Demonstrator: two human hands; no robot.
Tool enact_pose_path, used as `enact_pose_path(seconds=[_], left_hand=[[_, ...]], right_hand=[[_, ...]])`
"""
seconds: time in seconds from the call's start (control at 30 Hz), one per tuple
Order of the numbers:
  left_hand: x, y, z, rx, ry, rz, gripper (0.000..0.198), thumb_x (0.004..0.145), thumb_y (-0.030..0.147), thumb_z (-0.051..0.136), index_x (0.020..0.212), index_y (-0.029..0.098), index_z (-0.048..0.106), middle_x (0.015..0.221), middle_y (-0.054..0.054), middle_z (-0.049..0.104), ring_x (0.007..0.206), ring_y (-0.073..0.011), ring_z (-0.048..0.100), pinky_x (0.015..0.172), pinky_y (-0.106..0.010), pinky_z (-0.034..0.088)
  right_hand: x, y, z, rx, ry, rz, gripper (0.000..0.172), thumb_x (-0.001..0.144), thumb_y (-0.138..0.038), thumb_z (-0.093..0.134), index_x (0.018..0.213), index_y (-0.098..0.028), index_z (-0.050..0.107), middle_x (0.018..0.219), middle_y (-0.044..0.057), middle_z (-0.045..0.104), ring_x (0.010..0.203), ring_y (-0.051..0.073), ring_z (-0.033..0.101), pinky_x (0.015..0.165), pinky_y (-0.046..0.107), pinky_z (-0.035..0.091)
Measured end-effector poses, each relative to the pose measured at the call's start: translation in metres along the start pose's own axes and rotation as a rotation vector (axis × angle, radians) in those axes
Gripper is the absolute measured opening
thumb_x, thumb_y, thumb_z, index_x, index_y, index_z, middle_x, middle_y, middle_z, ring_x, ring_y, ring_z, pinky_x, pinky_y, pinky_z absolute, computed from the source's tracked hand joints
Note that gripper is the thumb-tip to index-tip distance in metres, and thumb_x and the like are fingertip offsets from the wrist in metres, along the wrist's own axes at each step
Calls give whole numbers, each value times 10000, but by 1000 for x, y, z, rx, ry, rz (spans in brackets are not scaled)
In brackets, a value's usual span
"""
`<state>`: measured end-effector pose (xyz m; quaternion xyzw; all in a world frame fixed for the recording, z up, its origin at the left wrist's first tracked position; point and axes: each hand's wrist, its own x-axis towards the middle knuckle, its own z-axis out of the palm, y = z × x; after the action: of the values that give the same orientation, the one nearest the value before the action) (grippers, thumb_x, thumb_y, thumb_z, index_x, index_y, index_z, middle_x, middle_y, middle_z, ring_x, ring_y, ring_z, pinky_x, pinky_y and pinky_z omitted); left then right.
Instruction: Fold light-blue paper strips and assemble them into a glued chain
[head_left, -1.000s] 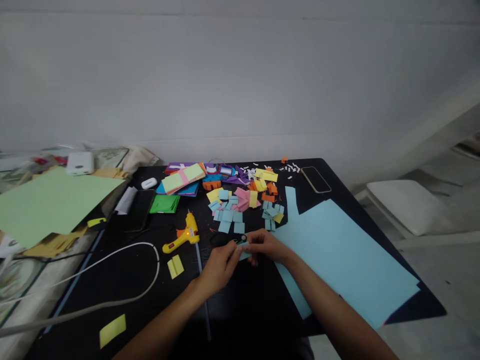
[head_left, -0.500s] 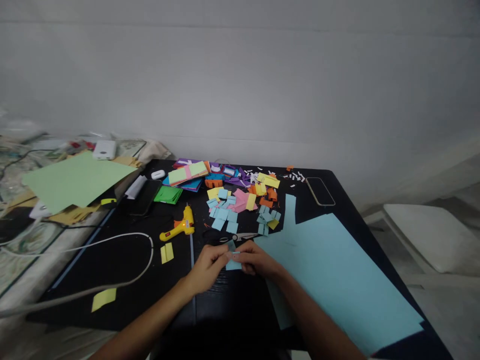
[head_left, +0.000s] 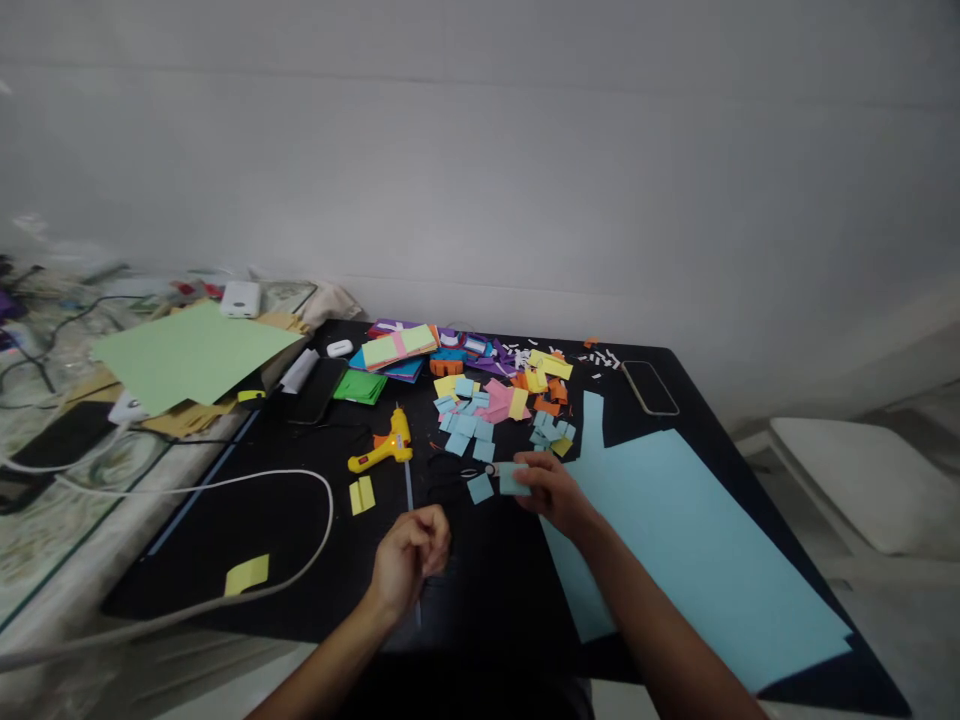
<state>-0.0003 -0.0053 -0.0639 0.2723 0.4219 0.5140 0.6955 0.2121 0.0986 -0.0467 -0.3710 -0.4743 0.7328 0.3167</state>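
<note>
My right hand (head_left: 556, 494) pinches a small light-blue paper piece (head_left: 513, 479) between thumb and fingers, over the scissors (head_left: 471, 472), whose blades are partly hidden. Just left of it a loose blue paper square (head_left: 480, 488) lies on the black table (head_left: 480, 580). Nearer to me, my left hand (head_left: 412, 555) is closed with its fingers curled, and nothing shows in it. A group of small blue folded pieces (head_left: 465, 428) lies beyond the scissors. Another blue pile (head_left: 550, 430) sits beyond my right hand.
A yellow glue gun (head_left: 386, 443) lies to the left, near a folded yellow piece (head_left: 362, 495). A white cable (head_left: 322, 520) loops across the left side. Large blue sheets (head_left: 682, 550) cover the right side, below a phone (head_left: 649, 388). Coloured paper strips (head_left: 397, 347) are stacked at the back.
My hands have come apart. The right hand has moved up and right with the blue piece, while the left hand has let go and drawn back toward me with fingers curled.
</note>
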Motion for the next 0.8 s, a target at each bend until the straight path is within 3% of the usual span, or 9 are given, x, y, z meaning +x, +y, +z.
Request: enact_pose_path(seconds=[0.17,0.27,0.47,0.6,0.67,0.8], left_hand=[[-8,-5,-4,-65,-34,-144,94,487,154,507,526,158,592,505,-2,496,391,-88,361,408,-239,216],[-10,-10,2,-109,-36,-177,112,498,121,518,545,146,617,496,2,511,391,-84,375,410,-224,229],[-12,-11,9,-283,-11,-203,97,518,84,543,579,148,585,527,18,487,426,-75,355,418,-201,240],[-11,-6,7,-428,21,-235,151,503,92,554,560,180,446,536,47,379,459,-74,362,445,-191,304],[-11,-5,8,-506,43,-256,213,540,88,574,567,189,387,551,58,335,470,-68,364,456,-178,318],[-12,-7,13,-778,-6,-358,245,613,99,616,573,185,390,547,65,299,451,-64,349,428,-176,283]], right_hand=[[6,-14,-15,-289,209,-12,540,772,-642,781,610,-229,474,462,-75,434,426,83,372,445,240,289],[15,-13,-22,-467,247,48,522,776,-659,765,623,-226,518,472,-67,478,396,89,381,420,242,258],[27,-12,-23,-792,327,89,342,907,-375,676,617,-201,623,488,-18,554,478,148,518,547,280,369],[13,-17,-13,-942,446,6,85,873,-216,674,795,-198,702,550,-14,583,625,198,596,648,294,385],[1,-18,-4,-974,429,-37,133,853,-146,637,899,-208,745,573,-27,590,613,187,585,663,293,391],[-24,-12,11,-967,368,-104,177,860,-157,620,875,-222,783,552,-46,555,554,155,551,645,279,408]])
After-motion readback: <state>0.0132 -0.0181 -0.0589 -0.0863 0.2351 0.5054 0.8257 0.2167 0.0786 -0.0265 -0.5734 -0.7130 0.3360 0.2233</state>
